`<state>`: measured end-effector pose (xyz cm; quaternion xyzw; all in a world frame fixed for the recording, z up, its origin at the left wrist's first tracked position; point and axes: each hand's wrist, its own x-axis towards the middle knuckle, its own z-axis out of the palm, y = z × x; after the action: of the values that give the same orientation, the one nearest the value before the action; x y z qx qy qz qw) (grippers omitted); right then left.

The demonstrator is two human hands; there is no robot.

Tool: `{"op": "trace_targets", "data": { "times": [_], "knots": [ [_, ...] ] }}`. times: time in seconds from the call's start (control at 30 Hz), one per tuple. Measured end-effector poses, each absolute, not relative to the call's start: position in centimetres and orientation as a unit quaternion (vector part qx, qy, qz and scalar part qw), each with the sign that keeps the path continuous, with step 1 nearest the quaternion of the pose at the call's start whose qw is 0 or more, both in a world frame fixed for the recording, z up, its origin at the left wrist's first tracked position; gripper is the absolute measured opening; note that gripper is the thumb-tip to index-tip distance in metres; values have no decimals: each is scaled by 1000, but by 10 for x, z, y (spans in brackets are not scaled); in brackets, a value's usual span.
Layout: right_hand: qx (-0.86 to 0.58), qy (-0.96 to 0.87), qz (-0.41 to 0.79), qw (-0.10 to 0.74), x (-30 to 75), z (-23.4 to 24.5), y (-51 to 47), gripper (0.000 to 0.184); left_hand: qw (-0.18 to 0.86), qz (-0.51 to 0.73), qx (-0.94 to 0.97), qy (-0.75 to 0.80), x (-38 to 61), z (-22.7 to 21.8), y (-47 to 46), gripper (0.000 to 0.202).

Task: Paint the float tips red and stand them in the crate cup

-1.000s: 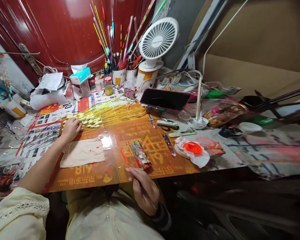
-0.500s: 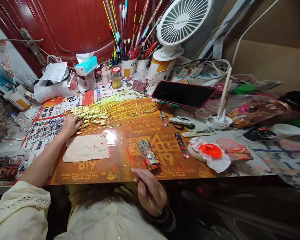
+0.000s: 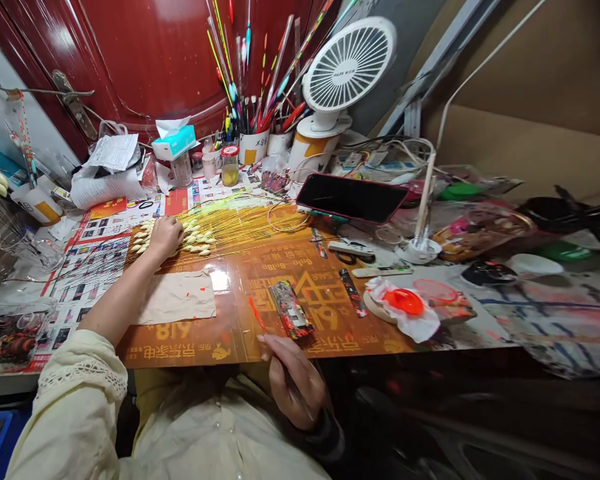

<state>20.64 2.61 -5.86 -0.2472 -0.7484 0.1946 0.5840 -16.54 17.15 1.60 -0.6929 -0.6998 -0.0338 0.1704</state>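
Note:
My left hand (image 3: 165, 239) lies curled over a row of pale oval fishing floats (image 3: 196, 239) on long thin yellow stems (image 3: 240, 230), and its fingers hide some of the floats. My right hand (image 3: 295, 380) is near the table's front edge, pinching a thin brush (image 3: 257, 315) with an orange-red tip. The tip hangs above the orange printed tabletop (image 3: 230, 313), close to a paint-crusted block (image 3: 290, 309). A beige cloth (image 3: 177, 298) lies below my left forearm. Orange paint sits in a white tissue (image 3: 404, 302) to the right.
A black phone (image 3: 353, 198) rests on a stand beyond the stems, with a white fan (image 3: 347, 67) behind it. Cups of painted floats (image 3: 253, 148) stand at the back. Cables, jars, a tissue box (image 3: 175, 142) and papers crowd the far edge.
My left hand has slid right and forward onto the floats, now covering part of the row. The view has shifted slightly. My right hand still pinches the brush.

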Motion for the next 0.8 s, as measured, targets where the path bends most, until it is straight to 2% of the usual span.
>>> {"op": "trace_targets", "data": {
  "times": [0.2,0.47,0.63,0.8],
  "knots": [
    [-241,-743,193,593,204,-65,26,53,192,-1,-704,-683,-158,17,166,23],
    [-235,-745,183,597,202,-63,27,49,196,-23,-694,-693,-153,38,140,26],
    [-186,-771,167,585,206,-56,27,54,232,-125,-681,-683,-143,58,79,32],
    [-99,-806,103,574,205,-40,35,58,247,-206,-691,-648,-111,53,-11,24]
  ]
}}
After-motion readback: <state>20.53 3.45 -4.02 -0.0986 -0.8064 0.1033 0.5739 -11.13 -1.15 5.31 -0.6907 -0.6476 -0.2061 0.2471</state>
